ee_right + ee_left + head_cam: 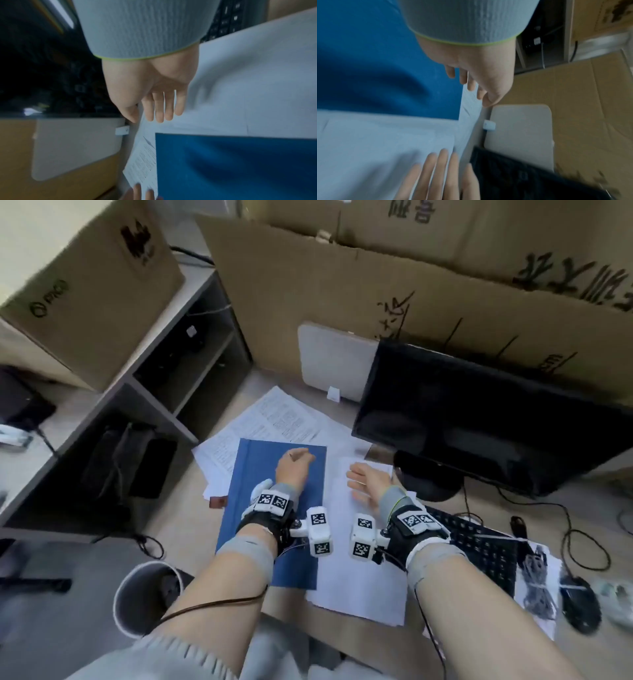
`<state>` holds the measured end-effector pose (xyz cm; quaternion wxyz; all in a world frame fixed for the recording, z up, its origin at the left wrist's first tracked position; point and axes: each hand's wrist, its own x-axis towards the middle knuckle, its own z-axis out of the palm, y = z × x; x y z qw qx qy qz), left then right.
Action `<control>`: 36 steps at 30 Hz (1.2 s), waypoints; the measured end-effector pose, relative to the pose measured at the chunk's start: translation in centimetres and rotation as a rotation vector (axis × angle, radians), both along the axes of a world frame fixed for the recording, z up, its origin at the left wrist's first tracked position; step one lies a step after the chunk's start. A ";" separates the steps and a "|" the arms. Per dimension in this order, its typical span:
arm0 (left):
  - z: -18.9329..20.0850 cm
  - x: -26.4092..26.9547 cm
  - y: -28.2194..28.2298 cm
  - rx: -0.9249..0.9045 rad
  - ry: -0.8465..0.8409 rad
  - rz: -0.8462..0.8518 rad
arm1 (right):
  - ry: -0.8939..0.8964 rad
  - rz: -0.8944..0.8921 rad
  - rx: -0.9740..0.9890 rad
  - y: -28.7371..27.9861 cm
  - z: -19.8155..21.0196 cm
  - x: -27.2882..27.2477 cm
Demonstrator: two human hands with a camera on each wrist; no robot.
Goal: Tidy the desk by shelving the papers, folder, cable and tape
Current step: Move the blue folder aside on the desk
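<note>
Head view evenly lit, edges bowed, corners smeared; wrist views dim, bluish, motion-blurred (soft shadows on folder (pixel 373 75))

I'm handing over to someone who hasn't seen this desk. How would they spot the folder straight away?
Start at the black monitor on the desk's right side and look left. Between it and the grey shelf unit, loose white papers lie spread out, and the folder lies flat on them under the left hand. It is the only solid blue rectangle among the white sheets.
</note>
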<state>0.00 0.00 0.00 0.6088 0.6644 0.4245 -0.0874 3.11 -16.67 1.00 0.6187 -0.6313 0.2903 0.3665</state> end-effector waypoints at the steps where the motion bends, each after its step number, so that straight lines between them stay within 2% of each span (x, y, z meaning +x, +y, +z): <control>1: -0.8 -0.3 2.2 0.062 0.052 0.005 | 0.024 0.032 -0.056 1.6 -1.1 0.0; 3: -3.2 -1.6 6.7 0.188 0.226 0.031 | 0.100 0.168 -0.245 4.6 -2.5 -0.3; 5: -4.4 -3.7 9.9 0.221 0.377 0.063 | 0.152 0.277 -0.349 6.4 -4.5 -1.0; 11: -10.6 -7.6 13.4 0.170 0.489 0.038 | 0.209 0.254 -0.461 10.6 -7.6 -1.9; 17: -10.8 -7.6 15.1 0.083 0.396 0.071 | 0.219 0.211 -0.443 10.8 -7.3 -1.2; 19: -10.6 -7.8 15.3 0.064 0.329 0.138 | 0.205 0.180 -0.389 11.0 -6.4 -1.4; 24: -8.0 -8.1 14.5 0.100 0.252 0.214 | 0.054 0.128 -0.210 10.5 -5.8 -1.9; 29: -5.3 -6.6 11.3 0.088 0.287 0.164 | -0.031 0.056 -0.145 5.7 -2.8 -2.3; 32: -4.3 -6.4 7.2 0.084 0.374 0.099 | -0.048 0.022 -0.154 0.2 -2.0 -3.6; 36: -2.7 -7.4 -1.5 0.104 0.406 -0.101 | -0.067 -0.081 -0.194 -8.7 -1.8 -6.9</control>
